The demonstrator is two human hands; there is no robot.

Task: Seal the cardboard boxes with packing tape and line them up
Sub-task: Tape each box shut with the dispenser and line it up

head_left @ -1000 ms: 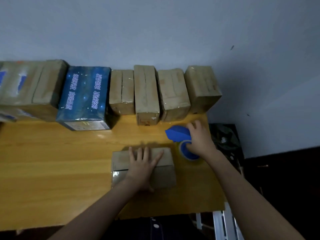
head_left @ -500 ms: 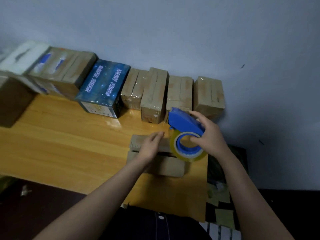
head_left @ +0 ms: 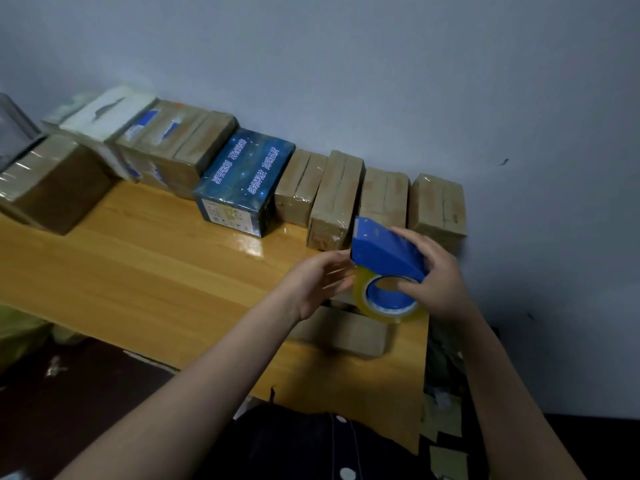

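My right hand grips a blue tape dispenser with a clear yellowish tape roll, held above the table. My left hand is raised beside the roll, fingers at the tape's edge; whether it pinches the tape end I cannot tell. A small brown cardboard box lies on the wooden table under both hands, partly hidden. Along the wall stands a row of taped boxes, including a dark blue printed box.
A larger brown box sits at the table's left, in front of the row. The table's right edge is just right of my right hand, with scraps of paper on the floor below. The wall backs the row.
My right hand lifted the dispenser off the table. My left hand left the box top and rose to the tape roll. The view swung left.
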